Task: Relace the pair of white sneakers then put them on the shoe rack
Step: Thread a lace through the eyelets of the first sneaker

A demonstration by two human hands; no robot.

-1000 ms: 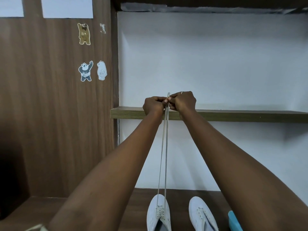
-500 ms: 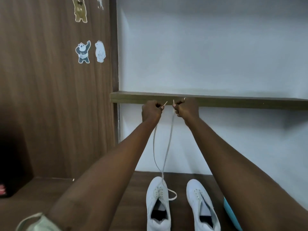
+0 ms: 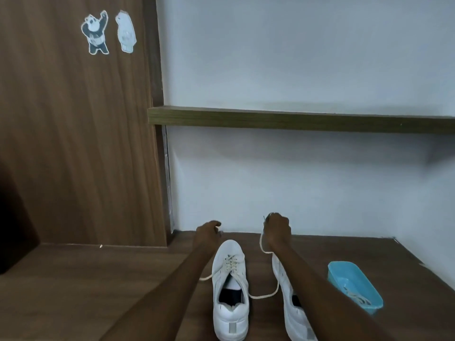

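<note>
Down on the table [image 3: 98, 279], two white sneakers stood side by side, toes toward the white wall [image 3: 295, 57] and heels toward the person. Both arms reached forward past them. The right hand [image 3: 277, 228] hovered beyond the toe of the right sneaker [image 3: 291, 321], its grip clenched on the lace [image 3: 262, 296]; a short tip stuck up above the knuckles. Below the fist the lace hung in a slack curve, passed behind the forearm, and came out again between the shoes to reach the left sneaker [image 3: 230, 313]. That shoe was laced partway across its lower eyelets, with the tongue and the dark opening showing. Its other strand left on the far side and went under the left forearm. The left hand [image 3: 206, 230] sat just beyond that shoe's toe with curled fingers, and its grip seemed to pinch the lace's other tip, though blur made this hard to read. The right sneaker lay partly hidden by the right forearm. Well to the right stood a blue tray [image 3: 344, 273] holding a second lace [image 3: 357, 297]. A shelf [image 3: 295, 121] crossed the wall above, and two bear stickers [image 3: 95, 33] sat on the wood panel [image 3: 73, 143] at left.
</note>
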